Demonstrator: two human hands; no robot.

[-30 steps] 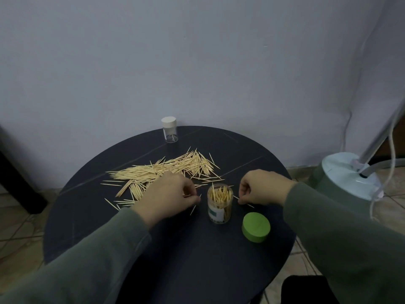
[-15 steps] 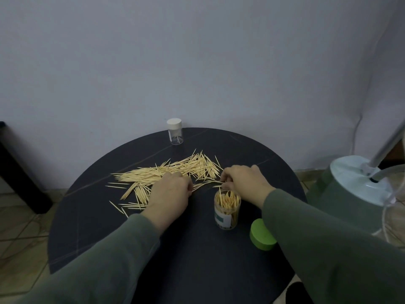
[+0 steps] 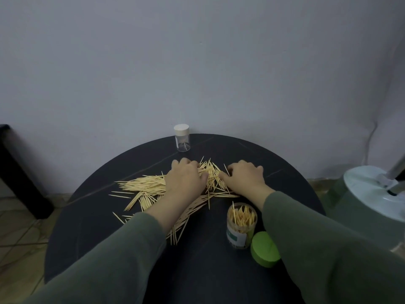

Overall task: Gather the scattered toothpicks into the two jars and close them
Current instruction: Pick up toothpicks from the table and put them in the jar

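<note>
While both hands (image 3: 215, 178) rest on toothpicks (image 3: 144, 187), open jar (image 3: 241, 224) near table (image 3: 109, 227) edge.

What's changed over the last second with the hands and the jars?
Both hands left the open jar and reached forward: left hand and right hand now rest on the toothpick pile, fingers curled into it. The green lid is off as before, and the white-capped jar remains at the far edge.
</note>
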